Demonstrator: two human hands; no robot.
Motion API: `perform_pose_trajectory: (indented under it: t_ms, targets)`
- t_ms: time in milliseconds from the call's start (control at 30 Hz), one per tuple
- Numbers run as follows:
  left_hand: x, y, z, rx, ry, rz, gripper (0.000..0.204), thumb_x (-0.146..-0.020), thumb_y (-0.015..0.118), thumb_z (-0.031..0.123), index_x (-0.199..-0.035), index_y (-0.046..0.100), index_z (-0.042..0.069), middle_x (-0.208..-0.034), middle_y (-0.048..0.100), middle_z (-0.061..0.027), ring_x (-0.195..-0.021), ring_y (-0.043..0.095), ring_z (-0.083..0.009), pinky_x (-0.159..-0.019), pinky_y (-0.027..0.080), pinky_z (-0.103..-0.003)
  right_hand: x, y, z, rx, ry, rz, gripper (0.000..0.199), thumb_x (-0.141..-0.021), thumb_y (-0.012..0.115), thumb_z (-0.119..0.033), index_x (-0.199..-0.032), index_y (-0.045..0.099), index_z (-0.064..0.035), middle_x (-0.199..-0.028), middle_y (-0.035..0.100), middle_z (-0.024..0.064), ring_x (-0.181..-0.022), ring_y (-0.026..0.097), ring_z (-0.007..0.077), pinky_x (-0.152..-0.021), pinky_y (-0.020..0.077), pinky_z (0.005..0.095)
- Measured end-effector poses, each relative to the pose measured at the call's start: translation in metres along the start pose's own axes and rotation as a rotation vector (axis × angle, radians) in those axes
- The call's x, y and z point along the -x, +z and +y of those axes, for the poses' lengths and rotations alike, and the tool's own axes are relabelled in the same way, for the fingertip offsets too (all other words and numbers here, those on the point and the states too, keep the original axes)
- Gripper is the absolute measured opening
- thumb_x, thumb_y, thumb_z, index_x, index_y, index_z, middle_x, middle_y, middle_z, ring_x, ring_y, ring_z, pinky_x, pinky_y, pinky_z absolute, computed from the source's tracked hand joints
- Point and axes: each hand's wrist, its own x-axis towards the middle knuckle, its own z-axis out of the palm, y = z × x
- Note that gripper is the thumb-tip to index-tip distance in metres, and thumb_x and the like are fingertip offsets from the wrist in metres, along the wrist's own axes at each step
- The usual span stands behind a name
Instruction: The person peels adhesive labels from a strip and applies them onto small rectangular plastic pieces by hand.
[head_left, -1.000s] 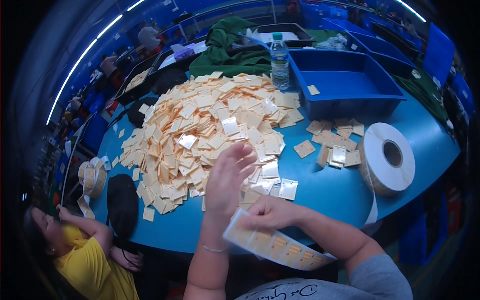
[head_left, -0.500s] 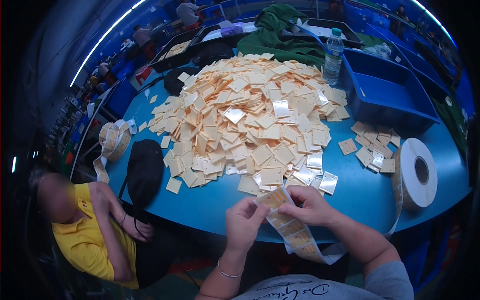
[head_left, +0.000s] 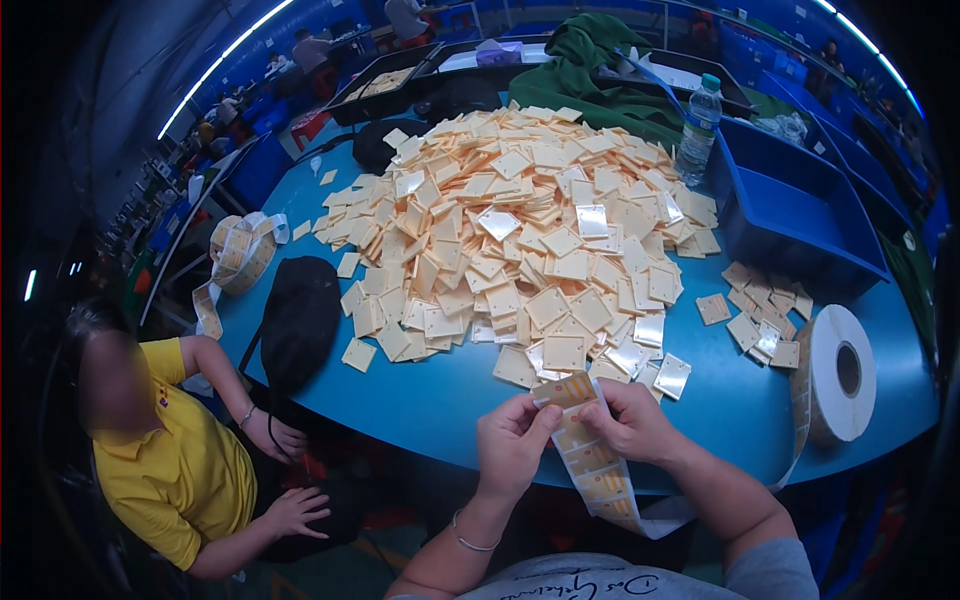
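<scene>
A strip of stickers (head_left: 598, 468) on white backing hangs down in front of me, printed in gold and orange. My left hand (head_left: 512, 440) pinches its upper left edge between thumb and fingers. At the upper right edge my right hand (head_left: 632, 422) closes on the same strip, thumb on the printed face. The strip's lower part curves away to the right under my forearm, toward a large sticker roll (head_left: 838, 375) standing at the table's right. Just beyond my hands rises a big heap of cream square plastic plates (head_left: 530, 230), each with small holes.
Several stickered plates (head_left: 765, 305) lie right of the heap, below a blue bin (head_left: 800, 205). A water bottle (head_left: 699, 130) stands beside the bin. At left are a black bag (head_left: 300, 320) and another sticker roll (head_left: 240, 255). A person in yellow (head_left: 180, 450) sits there.
The view has shifted a little, so the table sits further right. Both my hands still grip the strip. The seated person has lowered one arm and turned slightly.
</scene>
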Motion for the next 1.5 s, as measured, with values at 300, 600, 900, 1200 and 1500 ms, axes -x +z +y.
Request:
perform_pose_trajectory:
  t_ms: [300,600,900,1200,1500]
  targets:
    - [0.004,0.0,-0.006,-0.018,0.059,0.072,0.008,-0.079,0.058,0.007,-0.075,0.057,0.0,-0.062,0.054,0.0032,-0.054,0.045,0.0,-0.046,0.036,-0.015,0.002,0.009,0.0,0.009,0.031,-0.034,0.018,-0.084,0.047,-0.018,-0.088,0.054,-0.002,-0.063,0.054,0.0055,-0.054,0.049,0.0103,-0.051,0.0403,0.025]
    - [0.007,0.006,-0.013,0.01,0.18,0.129,0.009,-0.081,0.055,0.007,-0.074,0.052,0.002,-0.06,0.051,0.0039,-0.055,0.041,0.0009,-0.047,0.035,-0.016,0.006,0.016,-0.005,-0.191,0.138,-0.032,0.021,-0.087,0.041,-0.014,-0.098,0.053,-0.0005,-0.073,0.056,0.0029,-0.066,0.049,0.0069,-0.06,0.0413,0.0226]
    - [0.003,0.011,-0.003,-0.012,0.163,0.091,0.009,-0.079,0.057,0.006,-0.085,0.054,-0.001,-0.069,0.056,0.0003,-0.063,0.05,-0.0026,-0.056,0.042,-0.017,0.006,0.015,0.002,-0.076,0.063,0.046,0.019,-0.086,0.044,-0.014,-0.094,0.055,-0.0014,-0.072,0.057,0.0048,-0.065,0.052,0.0089,-0.059,0.0424,0.0242]
    - [0.007,0.012,-0.008,0.076,0.077,0.045,0.007,-0.078,0.058,0.003,-0.083,0.056,-0.002,-0.073,0.059,-0.002,-0.064,0.052,-0.004,-0.056,0.042,-0.016,0.007,0.007,-0.001,-0.132,0.072,0.02,0.017,-0.084,0.049,-0.018,-0.086,0.055,-0.0023,-0.06,0.051,0.0048,-0.052,0.045,0.0075,-0.047,0.0372,0.0237]
    - [0.01,0.021,-0.01,0.195,0.08,0.149,0.007,-0.077,0.06,0.004,-0.08,0.056,-0.001,-0.07,0.056,0.0,-0.06,0.049,-0.0027,-0.054,0.039,-0.015,0.006,0.012,-0.004,-0.023,-0.029,0.109,0.017,-0.083,0.05,-0.015,-0.076,0.054,-0.001,-0.055,0.05,0.0058,-0.049,0.043,0.0068,-0.044,0.0354,0.0237]
